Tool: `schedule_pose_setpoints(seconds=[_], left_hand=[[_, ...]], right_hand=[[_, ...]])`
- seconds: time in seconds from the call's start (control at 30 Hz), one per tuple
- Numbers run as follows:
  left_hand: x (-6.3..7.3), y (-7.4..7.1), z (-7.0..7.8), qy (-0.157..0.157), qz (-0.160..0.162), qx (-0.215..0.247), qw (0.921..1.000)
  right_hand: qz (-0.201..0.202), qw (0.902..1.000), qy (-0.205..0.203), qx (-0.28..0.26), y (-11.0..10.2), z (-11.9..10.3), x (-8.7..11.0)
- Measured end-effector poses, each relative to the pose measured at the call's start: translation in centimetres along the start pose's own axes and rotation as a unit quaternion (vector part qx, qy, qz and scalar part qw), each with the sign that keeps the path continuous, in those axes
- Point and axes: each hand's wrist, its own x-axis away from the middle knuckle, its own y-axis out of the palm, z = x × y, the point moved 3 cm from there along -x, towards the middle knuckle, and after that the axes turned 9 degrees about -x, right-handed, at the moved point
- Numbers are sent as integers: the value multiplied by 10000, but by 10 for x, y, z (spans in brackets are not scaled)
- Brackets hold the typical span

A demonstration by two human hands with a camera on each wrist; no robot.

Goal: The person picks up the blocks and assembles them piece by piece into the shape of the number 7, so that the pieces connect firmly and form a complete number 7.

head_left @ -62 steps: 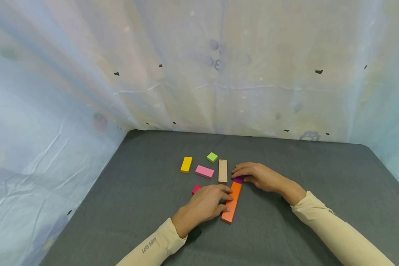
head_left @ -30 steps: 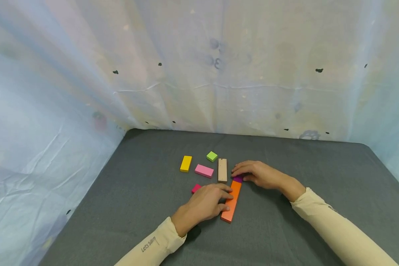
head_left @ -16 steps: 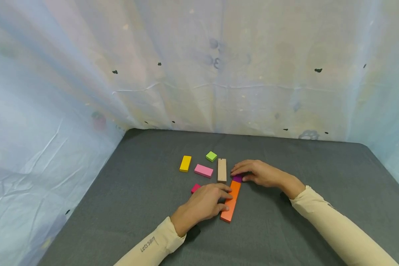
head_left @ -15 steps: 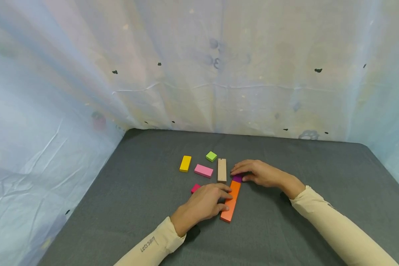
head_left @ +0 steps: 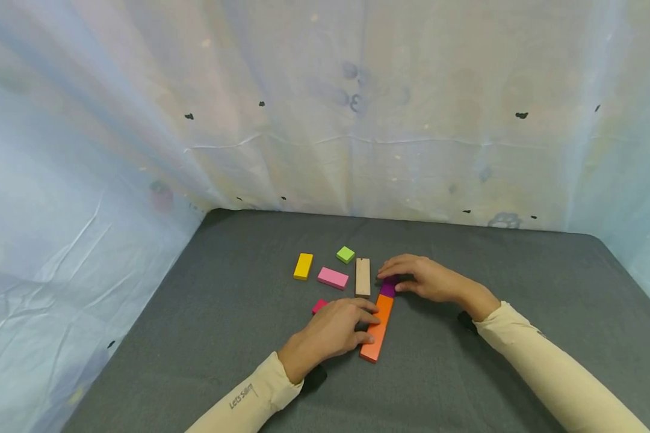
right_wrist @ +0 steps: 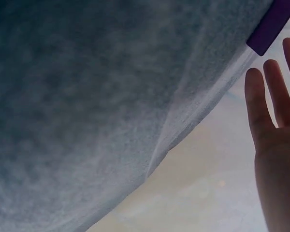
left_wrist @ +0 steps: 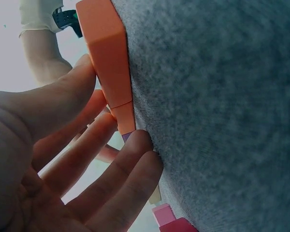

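Note:
Two orange blocks, a far one [head_left: 382, 305] and a near one [head_left: 371, 350], lie end to end in a line. A purple block [head_left: 387, 291] continues that line at its far end. My left hand [head_left: 333, 328] rests along the orange blocks' left side, thumb and fingertips touching them, fingers fairly straight in the left wrist view. My right hand [head_left: 425, 279] is at the purple block, with the thumb by its right side and the fingers reaching over its far end. In the right wrist view the fingers are extended beside the purple block [right_wrist: 272, 28]; part of that hand is cut off.
Left of the line lie a plain wooden block [head_left: 362, 277], a pink block [head_left: 333, 278], a yellow block [head_left: 303, 266] and a small green block [head_left: 345, 255]. A magenta block [head_left: 319, 306] is partly hidden by my left hand. Patterned curtains [head_left: 352, 150] border the grey table [head_left: 238, 288].
My right hand has shifted slightly away toward the back, and more of the purple block shows between its thumb and fingers. My left hand and the other blocks stay put.

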Motion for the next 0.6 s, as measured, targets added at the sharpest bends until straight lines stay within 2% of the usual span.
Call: schedule_pose_setpoints(seconds=[0.33, 0.6], left_hand=[[-1, 1, -2, 40, -3, 12, 10000], [-1, 2, -1, 28, -34, 86, 10000]], right_hand=[[93, 9999, -15, 44, -7, -9, -16], [30, 9998, -79, -153, -1, -8, -34]])
